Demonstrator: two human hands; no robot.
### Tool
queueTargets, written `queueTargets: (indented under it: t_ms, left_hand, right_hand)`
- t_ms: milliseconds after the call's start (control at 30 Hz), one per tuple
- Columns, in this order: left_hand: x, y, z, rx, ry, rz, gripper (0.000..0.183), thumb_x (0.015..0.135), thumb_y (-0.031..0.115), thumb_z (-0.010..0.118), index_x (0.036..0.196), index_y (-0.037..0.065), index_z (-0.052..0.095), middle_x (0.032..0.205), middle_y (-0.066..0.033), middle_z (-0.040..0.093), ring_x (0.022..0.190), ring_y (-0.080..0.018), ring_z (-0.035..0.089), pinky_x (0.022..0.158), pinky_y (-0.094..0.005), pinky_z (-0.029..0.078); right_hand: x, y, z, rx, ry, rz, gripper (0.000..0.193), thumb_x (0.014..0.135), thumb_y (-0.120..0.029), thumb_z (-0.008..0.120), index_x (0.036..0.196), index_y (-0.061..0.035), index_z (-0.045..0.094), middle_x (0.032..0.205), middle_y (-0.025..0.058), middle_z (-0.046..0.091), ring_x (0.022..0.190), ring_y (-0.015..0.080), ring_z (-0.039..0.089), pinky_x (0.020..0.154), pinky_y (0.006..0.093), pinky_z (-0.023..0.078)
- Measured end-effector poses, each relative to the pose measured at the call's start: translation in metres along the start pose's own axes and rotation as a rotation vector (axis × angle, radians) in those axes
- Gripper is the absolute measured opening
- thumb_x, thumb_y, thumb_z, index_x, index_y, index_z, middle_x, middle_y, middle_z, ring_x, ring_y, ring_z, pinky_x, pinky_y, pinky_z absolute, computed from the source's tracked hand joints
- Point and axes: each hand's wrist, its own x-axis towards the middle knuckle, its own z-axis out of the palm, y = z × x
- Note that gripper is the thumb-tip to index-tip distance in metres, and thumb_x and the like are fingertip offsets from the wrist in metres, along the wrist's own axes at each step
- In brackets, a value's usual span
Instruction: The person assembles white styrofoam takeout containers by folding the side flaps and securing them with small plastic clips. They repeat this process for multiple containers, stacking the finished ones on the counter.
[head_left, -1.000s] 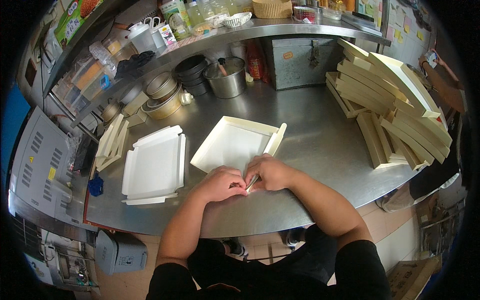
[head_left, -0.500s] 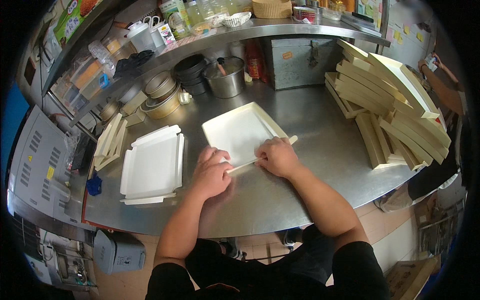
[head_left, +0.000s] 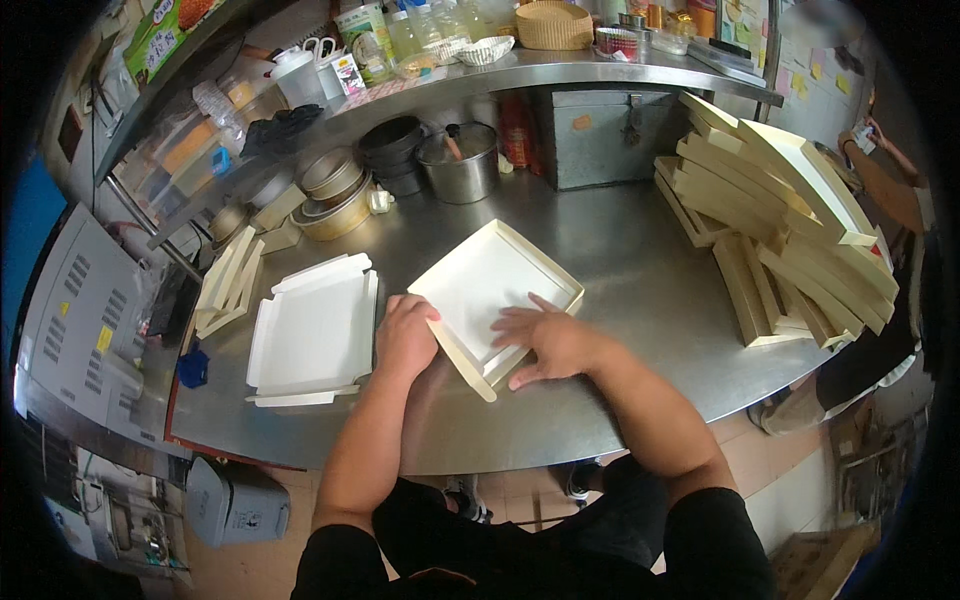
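Note:
A shallow cardboard box (head_left: 490, 285), white inside with cream walls, lies turned cornerwise on the steel table in front of me. My left hand (head_left: 406, 335) is closed on its left corner, the fingers curled over the wall. From that corner a cream side flap runs toward me, its rounded end sticking out at the near corner. My right hand (head_left: 550, 338) is open, fingers spread over the near right wall and inner floor of the box. Left of my left hand lies a second white cardboard blank (head_left: 313, 330), its edge flaps partly raised.
Cream box trays (head_left: 780, 210) are piled untidily at the right; a few slim ones (head_left: 228, 280) lean at the left. Behind stand a steel pot (head_left: 460, 170), round pans (head_left: 335, 200) and a grey metal chest (head_left: 600, 140) under a loaded shelf (head_left: 560, 72). Another person's arm (head_left: 890, 185) shows far right.
The box has turned clockwise, its protruding flap end swinging from the right to the near corner. My left hand shifted to the left corner; my right hand went from pinching the edge to spread fingers.

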Motion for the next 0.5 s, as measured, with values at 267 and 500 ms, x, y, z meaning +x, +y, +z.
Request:
queueTargets:
  t_ms: [267, 500]
  left_hand:
    - [-0.008, 0.036, -0.011, -0.598, -0.213, 0.313, 0.020, 0.082, 0.005, 0.087, 0.099, 0.008, 0.078, 0.116, -0.0064, 0.075, 0.116, -0.0274, 0.071, 0.105, -0.0399, 0.056]
    - [-0.011, 0.025, 0.024, -0.911, 0.062, 0.196, 0.022, 0.085, 0.012, 0.093, 0.092, 0.004, 0.074, 0.103, -0.0079, 0.077, 0.095, -0.0229, 0.075, 0.089, -0.0357, 0.059]
  right_hand:
    - [0.002, -0.001, -0.004, 0.119, 0.210, 0.143, 0.038, 0.089, -0.027, 0.088, 0.120, -0.0108, 0.073, 0.122, 0.0127, 0.074, 0.122, 0.0363, 0.067, 0.111, 0.0506, 0.044]
    - [0.005, -0.025, -0.016, 0.221, 0.363, 0.265, 0.040, 0.090, -0.022, 0.087, 0.122, -0.0117, 0.066, 0.116, 0.0130, 0.073, 0.109, 0.0370, 0.069, 0.102, 0.0474, 0.047]
